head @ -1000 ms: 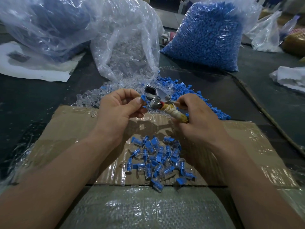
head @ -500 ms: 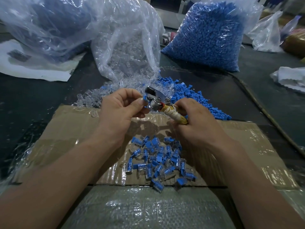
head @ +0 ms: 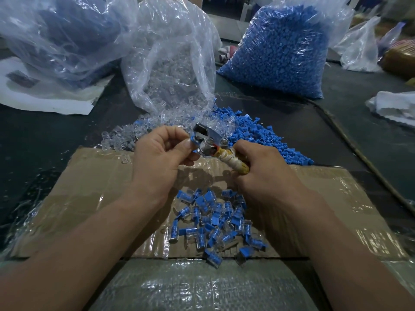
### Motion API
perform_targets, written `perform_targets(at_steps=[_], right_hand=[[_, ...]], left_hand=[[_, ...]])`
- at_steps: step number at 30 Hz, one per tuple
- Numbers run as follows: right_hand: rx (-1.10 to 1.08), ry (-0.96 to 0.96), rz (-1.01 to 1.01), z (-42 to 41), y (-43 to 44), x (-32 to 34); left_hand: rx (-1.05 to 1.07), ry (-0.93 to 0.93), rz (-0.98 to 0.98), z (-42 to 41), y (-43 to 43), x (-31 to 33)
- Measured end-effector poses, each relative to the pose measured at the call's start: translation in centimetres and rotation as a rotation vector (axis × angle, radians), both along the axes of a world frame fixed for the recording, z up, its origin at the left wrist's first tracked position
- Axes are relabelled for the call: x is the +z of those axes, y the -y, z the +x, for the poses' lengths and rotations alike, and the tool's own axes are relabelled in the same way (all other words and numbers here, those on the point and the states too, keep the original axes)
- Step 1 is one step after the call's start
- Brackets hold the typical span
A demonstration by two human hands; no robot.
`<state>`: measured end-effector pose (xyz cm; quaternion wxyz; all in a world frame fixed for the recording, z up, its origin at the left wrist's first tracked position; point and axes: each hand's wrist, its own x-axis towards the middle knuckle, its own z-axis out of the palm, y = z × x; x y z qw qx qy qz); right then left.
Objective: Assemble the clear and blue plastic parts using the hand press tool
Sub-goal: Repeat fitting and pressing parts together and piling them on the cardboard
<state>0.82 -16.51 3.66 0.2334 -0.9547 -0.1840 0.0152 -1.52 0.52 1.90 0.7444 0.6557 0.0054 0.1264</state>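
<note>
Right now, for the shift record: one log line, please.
left hand: pinches blue part | right hand: grips hand press tool | assembled pile: on cardboard

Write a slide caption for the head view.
Left hand holds a blue part at the hand press tool gripped by the right hand, above assembled pieces piled on cardboard.

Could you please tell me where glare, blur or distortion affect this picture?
Head view: dim light; glare streaks the taped cardboard and clear bag; wide-angle distortion stretches the forearms; the bubble wrap looks soft; the hand press tool in the right hand and blue part in the left hand are sharp.
</note>
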Motion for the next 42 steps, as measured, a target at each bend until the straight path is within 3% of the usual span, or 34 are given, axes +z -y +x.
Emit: perform_targets(at_steps=[17, 21, 26, 38, 42], right_hand=[[0.005, 0.147, -0.035, 0.4, 0.4, -0.8], [-0.029, 0.164, -0.093, 0.7, 1.2, -0.7], [-0.023, 0.072, -0.146, 0.7, 1.6, -0.4], [-0.05, -0.018, -0.214, 1.5, 2.3, -0.8], [-0.03, -0.085, -0.216, 1.4, 2.6, -0.7]], left_hand=[[0.031, 0.014, 0.069, 0.0, -0.3, 0.2], [0.055, 0.004, 0.001, 0.2, -0.7, 0.2], [-0.115, -0.01, 0.007, -0.2, -0.7, 0.5], [-0.534, 0.017, 0.461, -2.0, 0.3, 1.7], [-0.411, 0.002, 0.407, -1.3, -0.1, 1.2]])
